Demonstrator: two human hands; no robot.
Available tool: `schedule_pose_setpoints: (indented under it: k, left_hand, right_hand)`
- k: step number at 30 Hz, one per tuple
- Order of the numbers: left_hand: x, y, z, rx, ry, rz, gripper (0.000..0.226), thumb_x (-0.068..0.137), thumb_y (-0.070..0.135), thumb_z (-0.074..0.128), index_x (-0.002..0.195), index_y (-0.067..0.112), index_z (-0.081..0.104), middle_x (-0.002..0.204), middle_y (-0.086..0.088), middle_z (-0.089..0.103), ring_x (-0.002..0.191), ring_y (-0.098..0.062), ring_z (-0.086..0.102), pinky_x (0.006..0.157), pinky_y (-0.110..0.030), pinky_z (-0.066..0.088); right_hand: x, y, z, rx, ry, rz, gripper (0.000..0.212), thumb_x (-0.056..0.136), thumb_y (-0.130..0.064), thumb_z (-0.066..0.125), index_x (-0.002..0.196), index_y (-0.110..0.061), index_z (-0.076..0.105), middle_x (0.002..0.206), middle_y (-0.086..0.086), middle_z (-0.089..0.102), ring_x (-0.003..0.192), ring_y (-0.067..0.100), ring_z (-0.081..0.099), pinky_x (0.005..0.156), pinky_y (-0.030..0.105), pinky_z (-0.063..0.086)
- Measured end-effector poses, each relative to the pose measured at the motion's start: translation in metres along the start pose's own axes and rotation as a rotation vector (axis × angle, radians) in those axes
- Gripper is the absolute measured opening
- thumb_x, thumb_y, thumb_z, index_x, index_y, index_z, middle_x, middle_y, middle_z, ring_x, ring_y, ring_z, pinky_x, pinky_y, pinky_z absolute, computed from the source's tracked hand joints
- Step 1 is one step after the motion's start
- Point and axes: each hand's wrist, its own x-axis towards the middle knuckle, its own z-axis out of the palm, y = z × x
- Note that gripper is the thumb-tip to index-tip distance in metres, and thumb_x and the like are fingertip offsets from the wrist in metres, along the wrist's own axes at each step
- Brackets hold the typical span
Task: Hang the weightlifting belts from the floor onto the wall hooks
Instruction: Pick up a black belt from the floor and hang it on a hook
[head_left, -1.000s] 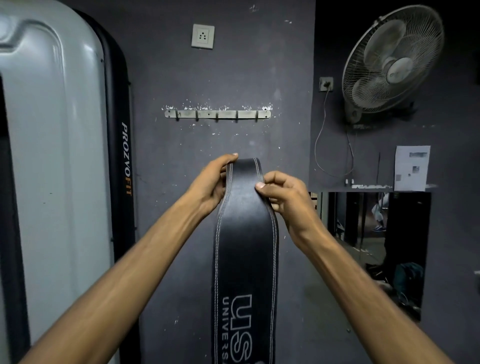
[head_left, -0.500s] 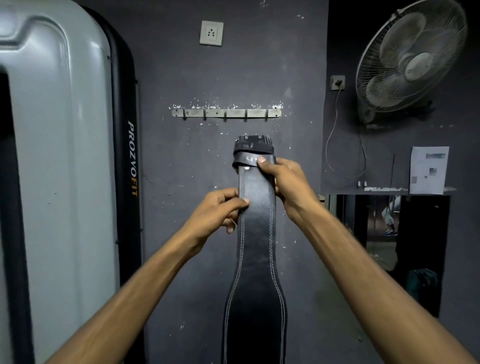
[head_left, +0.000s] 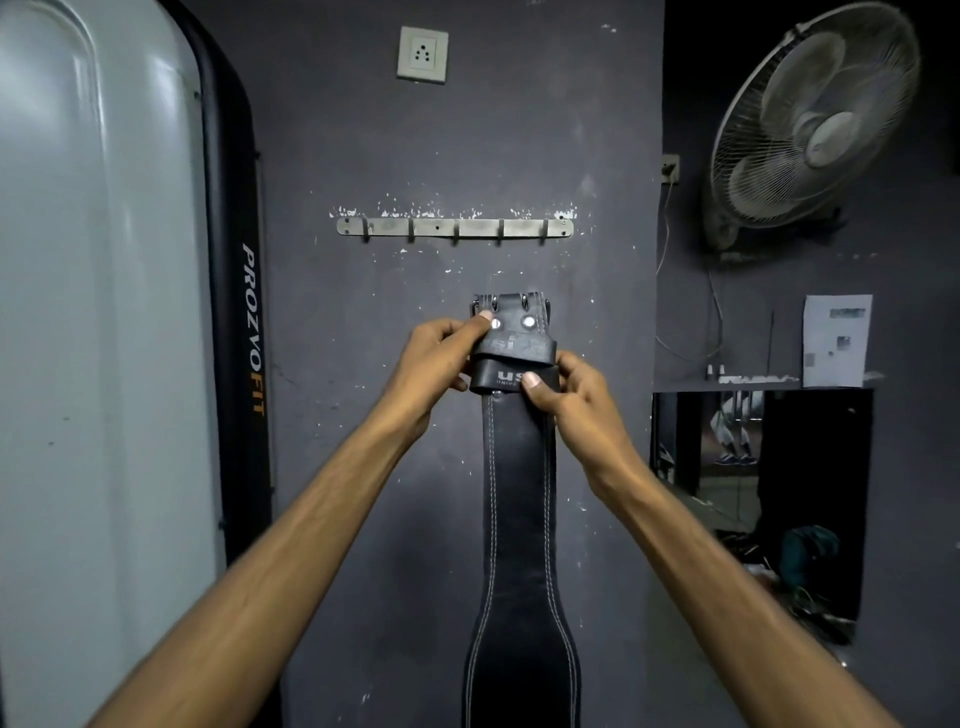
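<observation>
Black weightlifting belt (head_left: 519, 519) cut off by the bottom edge, its buckle mostly hidden behind the folded end, wall fan (head_left: 810, 119) clipped at the right edge, posted paper (head_left: 836, 340) print blurred

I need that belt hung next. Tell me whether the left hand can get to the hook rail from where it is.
Probably yes. The left hand grips the buckle end of the belt just below the hook rail, and only bare wall lies between them. All hooks look empty.
</observation>
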Motion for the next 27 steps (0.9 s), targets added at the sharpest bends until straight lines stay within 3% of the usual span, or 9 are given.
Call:
schedule_pose_setpoints:
  k: [3, 5, 9, 11, 15, 18, 21, 24, 27]
  left_hand:
    - [0.01, -0.006, 0.001, -0.144, 0.017, 0.038, 0.014, 0.093, 0.022, 0.068, 0.088, 0.01, 0.064, 0.069, 0.003, 0.068, 0.053, -0.001, 0.063, 0.051, -0.018, 0.05]
    - [0.016, -0.014, 0.001, -0.211, 0.036, 0.051, 0.011, 0.092, 0.013, 0.071, 0.096, 0.008, 0.062, 0.074, -0.001, 0.069, 0.057, -0.002, 0.064, 0.051, -0.016, 0.051]
    - [0.027, -0.032, 0.005, -0.235, 0.08, 0.086, 0.017, 0.091, 0.01, 0.071, 0.104, 0.006, 0.061, 0.085, -0.007, 0.068, 0.068, -0.009, 0.062, 0.054, -0.013, 0.048]
    - [0.035, -0.039, 0.007, -0.217, 0.079, 0.122, 0.018, 0.092, 0.012, 0.07, 0.106, 0.006, 0.061, 0.087, -0.006, 0.069, 0.07, -0.009, 0.064, 0.054, -0.012, 0.048]
    - [0.059, -0.049, 0.013, -0.108, 0.078, 0.224, 0.022, 0.089, 0.02, 0.075, 0.106, 0.01, 0.064, 0.087, -0.004, 0.073, 0.076, -0.015, 0.07, 0.064, -0.022, 0.054]
    - [0.08, -0.06, 0.024, -0.001, 0.089, 0.235, 0.031, 0.075, 0.043, 0.078, 0.094, 0.021, 0.066, 0.083, -0.002, 0.075, 0.075, -0.019, 0.072, 0.071, -0.038, 0.059]
    - [0.101, -0.077, 0.044, 0.076, 0.118, 0.234, 0.037, 0.066, 0.052, 0.075, 0.089, 0.026, 0.063, 0.078, 0.001, 0.075, 0.071, -0.019, 0.071, 0.073, -0.046, 0.061]
    - [0.12, -0.089, 0.068, 0.157, 0.159, 0.24, 0.043, 0.08, 0.036, 0.079, 0.113, 0.023, 0.055, 0.085, 0.001, 0.076, 0.079, -0.018, 0.073, 0.079, -0.049, 0.06]
    - [0.147, -0.095, 0.09, 0.218, 0.201, 0.261, 0.054, 0.088, 0.031, 0.074, 0.137, 0.022, 0.051, 0.095, 0.002, 0.076, 0.09, -0.015, 0.072, 0.089, -0.043, 0.058]
  right_hand:
    - [0.007, 0.006, 0.001, -0.097, -0.052, -0.001, 0.024, 0.099, -0.002, 0.059, 0.12, -0.012, 0.063, 0.096, -0.001, 0.073, 0.077, -0.003, 0.068, 0.065, 0.013, 0.052]
    - [0.017, 0.012, 0.0, -0.204, -0.031, 0.008, 0.024, 0.095, -0.008, 0.067, 0.118, -0.009, 0.062, 0.09, 0.002, 0.07, 0.064, -0.001, 0.063, 0.054, 0.015, 0.047]
    - [0.044, 0.024, -0.006, -0.418, 0.114, -0.06, 0.069, 0.066, -0.033, 0.089, 0.122, -0.019, 0.053, 0.106, -0.004, 0.064, 0.077, 0.012, 0.061, 0.073, 0.034, 0.056]
    - [0.056, 0.028, -0.01, -0.391, 0.029, -0.102, 0.081, 0.066, -0.026, 0.086, 0.137, -0.02, 0.048, 0.128, -0.005, 0.059, 0.096, 0.011, 0.063, 0.081, 0.03, 0.056]
    - [0.077, 0.042, -0.017, -0.238, -0.074, -0.145, 0.076, 0.064, -0.02, 0.074, 0.137, -0.017, 0.053, 0.134, -0.003, 0.062, 0.113, 0.012, 0.063, 0.086, 0.026, 0.057]
    - [0.094, 0.063, -0.023, -0.23, -0.003, -0.19, 0.067, 0.07, -0.036, 0.073, 0.133, -0.022, 0.056, 0.127, -0.007, 0.065, 0.109, 0.012, 0.065, 0.088, 0.028, 0.057]
    - [0.12, 0.08, -0.03, -0.332, 0.144, -0.226, 0.045, 0.09, -0.048, 0.067, 0.126, -0.024, 0.059, 0.109, -0.011, 0.067, 0.099, 0.008, 0.066, 0.079, 0.025, 0.052]
    - [0.147, 0.097, -0.039, -0.488, 0.281, -0.351, 0.039, 0.098, -0.043, 0.061, 0.131, -0.021, 0.056, 0.088, -0.012, 0.064, 0.08, 0.004, 0.063, 0.068, 0.027, 0.052]
    - [0.179, 0.115, -0.05, -0.533, 0.321, -0.441, 0.039, 0.102, -0.041, 0.056, 0.133, -0.019, 0.059, 0.084, -0.01, 0.067, 0.076, 0.007, 0.064, 0.071, 0.039, 0.058]
